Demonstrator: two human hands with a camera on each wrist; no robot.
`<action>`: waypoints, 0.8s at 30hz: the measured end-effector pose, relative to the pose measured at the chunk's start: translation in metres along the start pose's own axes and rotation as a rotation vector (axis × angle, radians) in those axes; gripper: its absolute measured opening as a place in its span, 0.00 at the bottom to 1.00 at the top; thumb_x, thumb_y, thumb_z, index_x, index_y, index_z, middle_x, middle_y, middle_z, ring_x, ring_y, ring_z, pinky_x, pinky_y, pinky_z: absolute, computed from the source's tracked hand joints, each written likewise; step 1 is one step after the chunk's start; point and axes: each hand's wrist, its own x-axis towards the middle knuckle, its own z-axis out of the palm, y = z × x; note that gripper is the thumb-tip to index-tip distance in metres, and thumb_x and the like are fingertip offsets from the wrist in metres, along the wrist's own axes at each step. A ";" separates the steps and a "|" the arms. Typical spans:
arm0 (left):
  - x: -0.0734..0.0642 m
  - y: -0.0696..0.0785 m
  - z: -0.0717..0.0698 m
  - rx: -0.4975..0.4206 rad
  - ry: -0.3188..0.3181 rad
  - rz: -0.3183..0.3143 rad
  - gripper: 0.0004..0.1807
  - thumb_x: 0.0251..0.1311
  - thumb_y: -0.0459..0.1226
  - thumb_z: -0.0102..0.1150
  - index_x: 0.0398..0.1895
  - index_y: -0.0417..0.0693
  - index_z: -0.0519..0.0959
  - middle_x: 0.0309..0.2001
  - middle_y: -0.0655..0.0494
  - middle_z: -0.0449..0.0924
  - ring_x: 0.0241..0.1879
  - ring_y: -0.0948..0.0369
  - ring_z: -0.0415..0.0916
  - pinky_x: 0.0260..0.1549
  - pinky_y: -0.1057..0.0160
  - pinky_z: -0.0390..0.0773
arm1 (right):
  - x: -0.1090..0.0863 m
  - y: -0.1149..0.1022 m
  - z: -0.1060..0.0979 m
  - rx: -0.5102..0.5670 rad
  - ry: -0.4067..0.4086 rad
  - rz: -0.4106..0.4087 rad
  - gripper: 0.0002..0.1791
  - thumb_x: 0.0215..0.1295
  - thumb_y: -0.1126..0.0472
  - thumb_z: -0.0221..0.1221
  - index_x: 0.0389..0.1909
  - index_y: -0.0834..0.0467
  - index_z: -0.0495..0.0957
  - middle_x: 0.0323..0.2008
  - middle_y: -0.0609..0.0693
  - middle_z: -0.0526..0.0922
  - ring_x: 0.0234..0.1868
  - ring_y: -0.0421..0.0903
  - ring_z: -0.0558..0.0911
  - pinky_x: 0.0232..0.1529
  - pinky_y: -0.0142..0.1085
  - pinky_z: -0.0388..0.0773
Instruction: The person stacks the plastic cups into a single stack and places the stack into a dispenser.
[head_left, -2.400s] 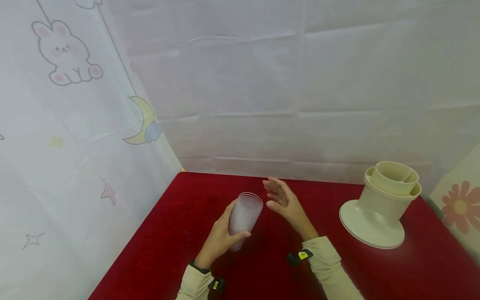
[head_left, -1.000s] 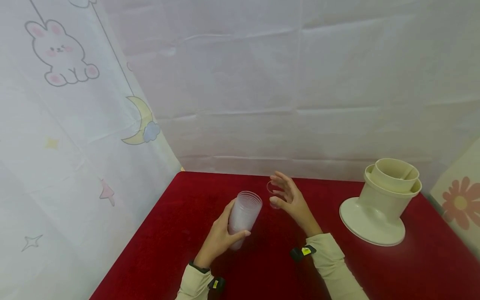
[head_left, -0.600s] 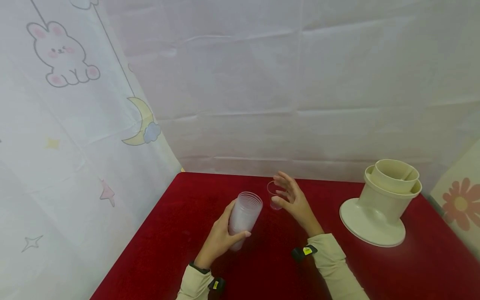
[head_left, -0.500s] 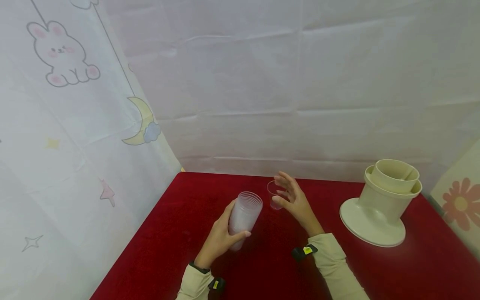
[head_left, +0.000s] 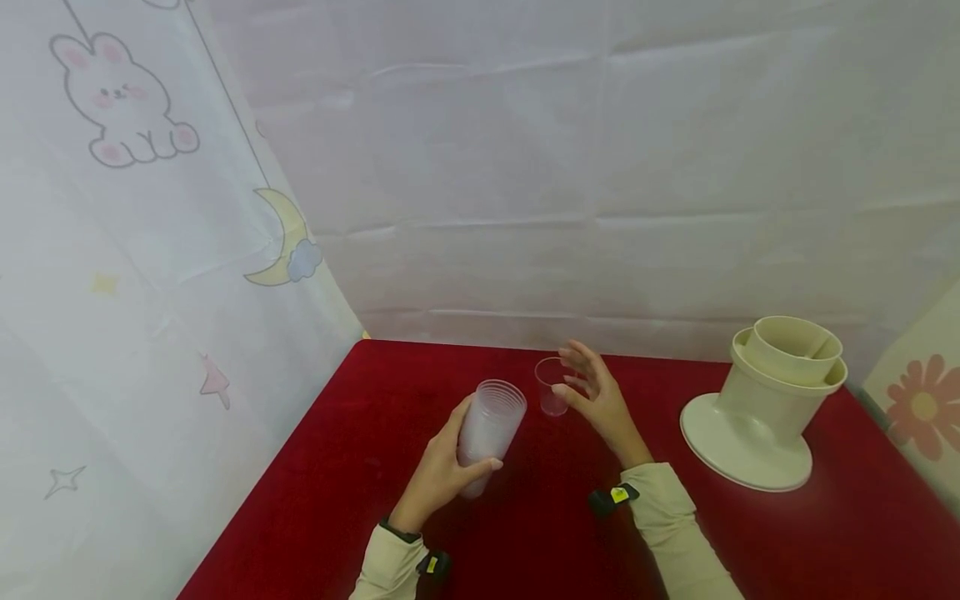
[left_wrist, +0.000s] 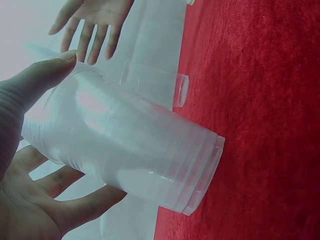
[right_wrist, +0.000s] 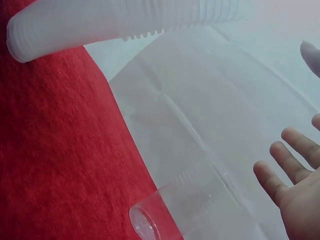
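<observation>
My left hand (head_left: pixel 437 477) grips a tall nested stack of clear plastic cups (head_left: pixel 492 427), tilted with the rims up. In the left wrist view the thumb and fingers wrap the stack (left_wrist: pixel 130 140), whose base points toward the red cloth. A single clear plastic cup (head_left: pixel 552 400) stands upright on the table to the right of the stack. Just right of that cup is my right hand (head_left: pixel 606 410), fingers spread and relaxed. The right wrist view shows the hand (right_wrist: pixel 300 185) with nothing in it and a gap between its fingers and the single cup (right_wrist: pixel 172 210).
A red cloth (head_left: pixel 315 492) covers the table. At the right stands a cream plastic piece (head_left: pixel 757 433) with a round flat base and a tilted double tube. A pale curtain (head_left: pixel 480 167) hangs along the back, and a printed one (head_left: pixel 150 333) on the left.
The right hand was by the stack without a visible cup, then had a single cup at its fingers. It has since drawn back to the right, leaving the cup standing. The left hand keeps its grip.
</observation>
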 end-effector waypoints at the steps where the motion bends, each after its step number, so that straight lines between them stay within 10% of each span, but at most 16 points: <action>1: 0.000 0.000 0.000 -0.001 0.003 0.000 0.53 0.53 0.50 0.75 0.78 0.58 0.54 0.63 0.49 0.73 0.52 0.52 0.77 0.47 0.44 0.79 | 0.000 -0.004 0.000 -0.002 0.002 0.000 0.39 0.65 0.75 0.60 0.74 0.66 0.55 0.69 0.66 0.65 0.68 0.65 0.64 0.64 0.56 0.66; 11: -0.001 -0.002 0.000 -0.018 0.035 0.002 0.51 0.50 0.48 0.77 0.75 0.59 0.57 0.61 0.51 0.73 0.54 0.54 0.74 0.47 0.48 0.78 | -0.002 -0.011 -0.001 0.015 0.015 -0.001 0.39 0.63 0.75 0.60 0.74 0.67 0.55 0.68 0.71 0.64 0.68 0.66 0.64 0.63 0.38 0.71; 24: -0.001 -0.005 0.000 -0.123 0.042 -0.025 0.46 0.52 0.46 0.76 0.72 0.63 0.59 0.60 0.54 0.73 0.53 0.56 0.74 0.45 0.50 0.78 | -0.003 -0.007 -0.004 -0.005 0.023 0.017 0.39 0.64 0.74 0.60 0.74 0.65 0.55 0.68 0.67 0.66 0.68 0.65 0.64 0.65 0.46 0.69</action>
